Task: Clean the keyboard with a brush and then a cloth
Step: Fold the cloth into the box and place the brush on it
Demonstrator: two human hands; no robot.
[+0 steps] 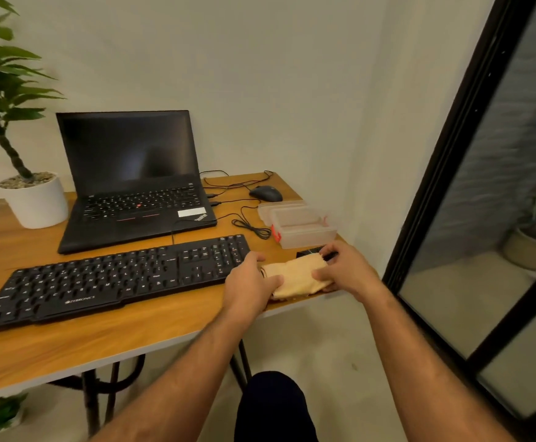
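Here both hands hold the folded yellow cloth [295, 277] just right of the black keyboard [116, 279], at the desk [101, 339] edge: the left hand [249, 283] grips its near left end with curled fingers, and the right hand [343, 269] pinches its right end. Behind the cloth, right of the keyboard's far corner, stands a clear plastic box [301, 226]; a dark object by the right hand is too hidden to name.

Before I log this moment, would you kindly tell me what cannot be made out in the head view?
- Brush: only a dark piece shows beyond the right hand, which covers the rest.
- Cloth: both ends hidden under the left hand and the right hand.
- Clear box: contents too faint to tell.
- Keyboard: key legends too small to read.
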